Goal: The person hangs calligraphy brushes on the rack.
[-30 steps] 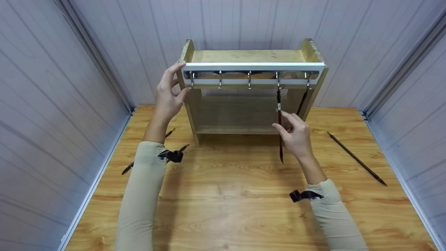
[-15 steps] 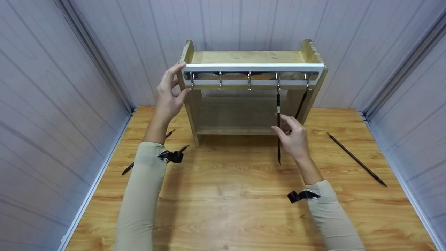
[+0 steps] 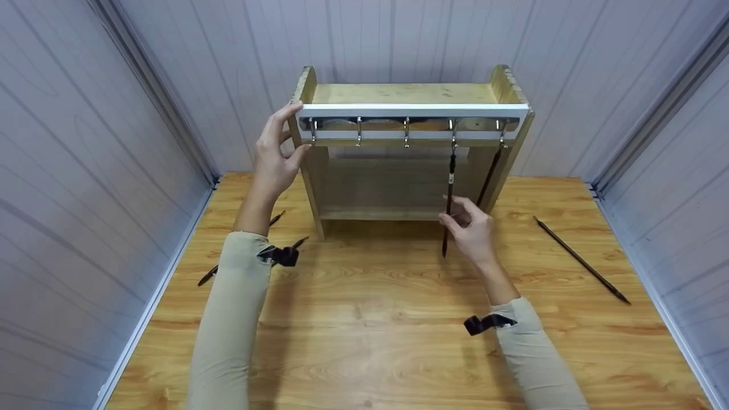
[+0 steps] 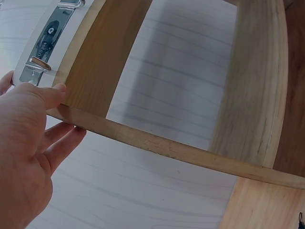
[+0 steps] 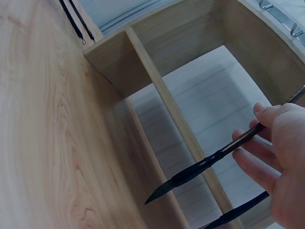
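My left hand (image 3: 277, 151) grips the upper left corner of the wooden shelf (image 3: 393, 213), thumb on the front and fingers around the side board, as the left wrist view (image 4: 24, 148) also shows. A white-edged hook rail (image 3: 387, 108) with several metal hooks runs along the shelf's top front. From its second hook from the right hangs a dark calligraphy brush (image 3: 451, 171), tip down and slightly tilted. My right hand (image 3: 474, 233) holds this brush's lower handle loosely between thumb and fingers; its dark tip (image 5: 190, 174) points past them in the right wrist view.
Another brush (image 3: 488, 179) hangs from the rightmost hook, just behind my right hand. On the wood-grain tabletop (image 3: 364, 330), one brush (image 3: 581, 259) lies at the right. Two more brushes, one of them (image 3: 209, 274) partly hidden by my left arm, lie at the left. Pale panel walls surround the table.
My right hand has slid down along the hanging brush and slightly left, and the brush's tip has swung left. The loop now sits straighter under the hook. My left hand stays on the shelf corner.
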A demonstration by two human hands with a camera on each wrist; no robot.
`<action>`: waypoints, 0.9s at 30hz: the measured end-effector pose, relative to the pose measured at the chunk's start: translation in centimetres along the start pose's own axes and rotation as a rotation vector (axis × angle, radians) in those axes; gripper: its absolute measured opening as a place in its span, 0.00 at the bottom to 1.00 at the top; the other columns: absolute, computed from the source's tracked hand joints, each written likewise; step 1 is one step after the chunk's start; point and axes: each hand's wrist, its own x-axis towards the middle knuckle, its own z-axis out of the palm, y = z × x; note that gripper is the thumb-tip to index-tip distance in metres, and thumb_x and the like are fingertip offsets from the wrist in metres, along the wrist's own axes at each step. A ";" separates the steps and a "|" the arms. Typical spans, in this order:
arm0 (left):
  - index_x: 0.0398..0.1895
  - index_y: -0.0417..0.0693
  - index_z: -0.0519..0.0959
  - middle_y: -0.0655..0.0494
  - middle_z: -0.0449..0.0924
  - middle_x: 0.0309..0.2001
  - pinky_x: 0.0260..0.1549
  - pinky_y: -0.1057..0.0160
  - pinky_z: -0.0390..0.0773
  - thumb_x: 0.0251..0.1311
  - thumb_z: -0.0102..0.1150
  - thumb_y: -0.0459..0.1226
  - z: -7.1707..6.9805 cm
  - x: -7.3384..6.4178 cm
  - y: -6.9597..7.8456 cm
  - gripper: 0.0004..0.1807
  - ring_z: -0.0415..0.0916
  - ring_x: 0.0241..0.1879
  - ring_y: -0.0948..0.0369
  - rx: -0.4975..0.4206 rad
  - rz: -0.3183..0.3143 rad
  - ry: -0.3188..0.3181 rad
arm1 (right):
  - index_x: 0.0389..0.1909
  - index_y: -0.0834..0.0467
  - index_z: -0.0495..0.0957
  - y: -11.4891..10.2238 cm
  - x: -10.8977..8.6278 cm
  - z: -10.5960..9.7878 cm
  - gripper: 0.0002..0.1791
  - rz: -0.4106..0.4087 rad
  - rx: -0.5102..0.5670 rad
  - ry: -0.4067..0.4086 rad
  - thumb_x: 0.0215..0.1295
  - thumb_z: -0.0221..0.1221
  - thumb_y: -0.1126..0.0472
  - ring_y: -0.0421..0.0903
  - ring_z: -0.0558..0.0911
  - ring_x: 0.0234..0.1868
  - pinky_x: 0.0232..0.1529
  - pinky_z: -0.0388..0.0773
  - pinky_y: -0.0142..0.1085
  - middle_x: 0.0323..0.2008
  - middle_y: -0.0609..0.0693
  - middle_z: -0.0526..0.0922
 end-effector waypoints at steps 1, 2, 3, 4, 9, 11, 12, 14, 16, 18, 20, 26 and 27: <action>0.79 0.40 0.73 0.36 0.71 0.82 0.78 0.48 0.85 0.70 0.66 0.19 0.0 0.0 0.0 0.34 0.71 0.83 0.45 -0.001 -0.001 0.000 | 0.61 0.70 0.86 0.1 0.0 0.1 0.19 0.005 0.012 -0.002 0.70 0.72 0.73 0.33 0.90 0.34 0.38 0.87 0.18 0.37 0.68 0.94; 0.79 0.39 0.73 0.36 0.71 0.82 0.78 0.48 0.85 0.70 0.66 0.19 0.0 0.1 0.0 0.35 0.72 0.83 0.45 -0.003 -0.001 0.001 | 0.61 0.70 0.86 0.1 0.0 0.2 0.19 0.009 0.026 -0.004 0.71 0.72 0.73 0.33 0.90 0.35 0.39 0.87 0.18 0.37 0.69 0.93; 0.79 0.39 0.73 0.36 0.71 0.82 0.78 0.48 0.85 0.70 0.66 0.19 -0.1 0.1 0.0 0.35 0.71 0.83 0.45 -0.005 -0.004 0.003 | 0.61 0.71 0.85 0.1 -0.1 0.3 0.20 0.015 0.038 -0.005 0.71 0.72 0.74 0.32 0.90 0.35 0.40 0.87 0.18 0.38 0.69 0.93; 0.79 0.39 0.73 0.36 0.71 0.82 0.78 0.49 0.85 0.69 0.65 0.18 -0.1 0.1 0.1 0.35 0.71 0.83 0.44 -0.008 -0.006 0.005 | 0.61 0.72 0.85 0.1 -0.1 0.5 0.20 0.021 0.052 -0.006 0.71 0.71 0.74 0.31 0.89 0.36 0.40 0.88 0.18 0.39 0.70 0.93; 0.79 0.39 0.74 0.37 0.71 0.83 0.78 0.50 0.85 0.68 0.65 0.17 -0.2 0.1 0.1 0.36 0.71 0.83 0.45 -0.017 -0.023 0.013 | 0.62 0.77 0.81 0.2 -0.1 1.1 0.21 0.056 0.112 0.004 0.70 0.70 0.77 0.26 0.87 0.38 0.43 0.87 0.18 0.43 0.77 0.90; 0.79 0.40 0.73 0.38 0.70 0.83 0.78 0.50 0.85 0.68 0.65 0.17 -0.2 0.0 0.1 0.36 0.70 0.84 0.45 -0.012 -0.024 0.012 | 0.63 0.78 0.80 0.1 -0.1 1.3 0.23 0.078 0.128 0.007 0.69 0.71 0.77 0.25 0.87 0.40 0.45 0.88 0.18 0.46 0.79 0.89; 0.79 0.40 0.73 0.38 0.70 0.83 0.79 0.51 0.85 0.69 0.65 0.17 -0.2 0.0 0.0 0.36 0.70 0.84 0.45 -0.011 -0.025 0.011 | 0.64 0.78 0.79 0.1 -0.1 1.4 0.23 0.091 0.135 0.007 0.69 0.71 0.77 0.24 0.87 0.41 0.46 0.88 0.18 0.47 0.79 0.89; 0.80 0.40 0.72 0.38 0.69 0.84 0.79 0.51 0.84 0.70 0.65 0.18 -0.2 0.0 0.0 0.36 0.69 0.84 0.45 -0.008 -0.025 0.005 | 0.65 0.76 0.79 0.1 -0.2 1.6 0.24 0.116 0.144 0.005 0.70 0.71 0.76 0.25 0.88 0.44 0.49 0.88 0.18 0.50 0.79 0.89; 0.80 0.40 0.72 0.37 0.69 0.84 0.79 0.51 0.84 0.70 0.64 0.18 -0.2 0.0 -0.1 0.36 0.69 0.85 0.45 -0.004 -0.024 -0.002 | 0.67 0.75 0.79 0.0 -0.2 1.6 0.25 0.138 0.148 0.002 0.71 0.71 0.75 0.29 0.89 0.47 0.52 0.89 0.19 0.53 0.77 0.88; 0.80 0.40 0.72 0.37 0.68 0.84 0.79 0.50 0.84 0.71 0.64 0.18 -0.2 0.0 -0.2 0.36 0.69 0.85 0.45 -0.004 -0.025 -0.007 | 0.70 0.73 0.79 -0.1 -0.3 1.5 0.27 0.156 0.137 -0.001 0.73 0.71 0.73 0.37 0.92 0.51 0.55 0.89 0.19 0.56 0.75 0.89; 0.80 0.41 0.72 0.37 0.69 0.84 0.79 0.48 0.84 0.71 0.65 0.19 -0.2 -0.1 -0.2 0.35 0.69 0.85 0.45 -0.002 -0.023 -0.010 | 0.73 0.70 0.79 -0.1 -0.4 1.4 0.28 0.176 0.120 -0.009 0.74 0.70 0.71 0.48 0.94 0.56 0.55 0.88 0.19 0.58 0.73 0.89; 0.80 0.41 0.72 0.37 0.68 0.84 0.79 0.48 0.84 0.71 0.65 0.19 -0.3 0.0 -0.1 0.35 0.68 0.85 0.45 0.004 -0.018 -0.014 | 0.76 0.66 0.78 -0.2 -0.5 1.1 0.30 0.202 0.116 -0.038 0.77 0.70 0.67 0.71 0.89 0.64 0.56 0.87 0.18 0.63 0.71 0.88; 0.80 0.41 0.72 0.37 0.68 0.84 0.79 0.48 0.84 0.72 0.65 0.19 -0.3 0.0 -0.2 0.35 0.68 0.85 0.45 0.003 -0.018 -0.015 | 0.76 0.66 0.78 -0.2 -0.5 1.1 0.30 0.199 0.119 -0.040 0.77 0.70 0.67 0.71 0.89 0.64 0.56 0.87 0.18 0.63 0.71 0.88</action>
